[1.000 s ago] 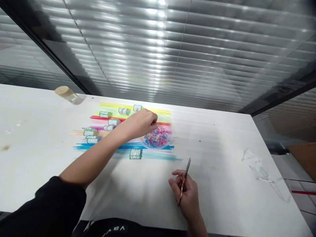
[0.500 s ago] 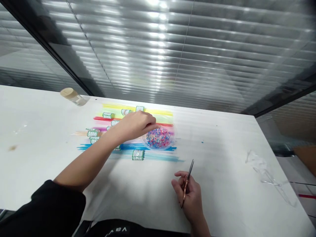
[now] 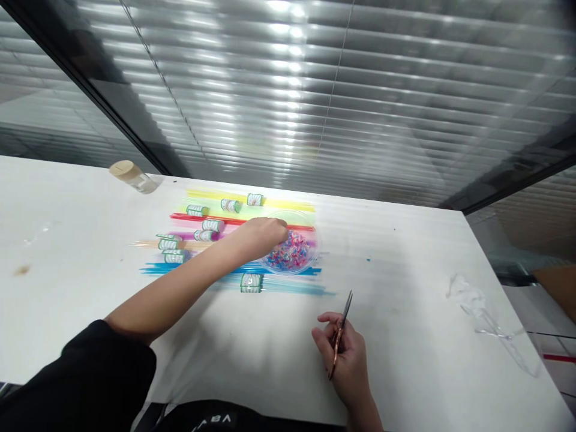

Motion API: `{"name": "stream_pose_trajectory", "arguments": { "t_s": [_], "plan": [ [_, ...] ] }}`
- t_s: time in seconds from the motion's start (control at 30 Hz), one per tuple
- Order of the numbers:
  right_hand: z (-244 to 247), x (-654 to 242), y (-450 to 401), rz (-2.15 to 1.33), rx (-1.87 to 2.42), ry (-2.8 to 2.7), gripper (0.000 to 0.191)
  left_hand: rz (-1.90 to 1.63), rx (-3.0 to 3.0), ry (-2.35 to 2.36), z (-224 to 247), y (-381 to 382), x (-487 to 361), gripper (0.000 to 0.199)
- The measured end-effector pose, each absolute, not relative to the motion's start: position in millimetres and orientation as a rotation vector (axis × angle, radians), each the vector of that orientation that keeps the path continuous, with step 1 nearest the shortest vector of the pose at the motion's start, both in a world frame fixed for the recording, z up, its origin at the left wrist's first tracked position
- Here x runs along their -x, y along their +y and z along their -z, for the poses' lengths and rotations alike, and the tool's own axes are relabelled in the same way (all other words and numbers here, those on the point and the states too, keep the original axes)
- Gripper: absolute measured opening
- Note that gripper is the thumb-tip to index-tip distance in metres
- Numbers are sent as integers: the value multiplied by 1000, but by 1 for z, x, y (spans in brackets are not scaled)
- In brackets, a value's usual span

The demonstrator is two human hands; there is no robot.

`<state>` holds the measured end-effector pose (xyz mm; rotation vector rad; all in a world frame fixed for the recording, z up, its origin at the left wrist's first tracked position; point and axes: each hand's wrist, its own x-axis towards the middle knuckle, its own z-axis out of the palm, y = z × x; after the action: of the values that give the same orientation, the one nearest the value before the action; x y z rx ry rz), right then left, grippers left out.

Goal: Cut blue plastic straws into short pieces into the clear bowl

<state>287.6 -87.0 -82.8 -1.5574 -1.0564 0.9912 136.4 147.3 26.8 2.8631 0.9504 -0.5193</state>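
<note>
My left hand (image 3: 267, 234) reaches over the clear round dish (image 3: 315, 255), its fingers curled down at the left rim. What those fingers hold, if anything, is hidden. Many tiny cut pieces (image 3: 291, 252) in pink, blue and red lie in the dish. The dish stands on bundles of thin coloured straws, among them dark blue straws (image 3: 155, 268) and yellow straws (image 3: 288, 204). Lower right, my right hand (image 3: 348, 357) is closed around the scissors (image 3: 339, 336), whose handles are copper-coloured. The blades point up and away and look closed.
Green-and-white paper bands (image 3: 251, 282) wrap the straw bundles. A jar with a beige lid (image 3: 130, 174) is at the back left of the white table (image 3: 418, 372). Crumpled clear plastic (image 3: 472, 297) lies to the right. Window blinds (image 3: 270, 90) rise behind the table's back edge.
My left hand has shifted slightly right and down towards the dish, its fingers lower and more curled. More paper bands show on its left. The right hand and scissors have stayed put.
</note>
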Motion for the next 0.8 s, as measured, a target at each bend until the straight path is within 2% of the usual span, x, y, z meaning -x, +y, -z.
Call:
{"name": "stream_pose_trajectory", "arguments": {
  "t_s": [0.5, 0.8],
  "plan": [
    [82, -288, -88, -987, 1566, -1090, 16, 574, -2812, 952, -20, 150, -143, 22],
    [84, -289, -87, -978, 1564, -1094, 16, 563, -2793, 959, -15, 152, -143, 24]
  ]
}}
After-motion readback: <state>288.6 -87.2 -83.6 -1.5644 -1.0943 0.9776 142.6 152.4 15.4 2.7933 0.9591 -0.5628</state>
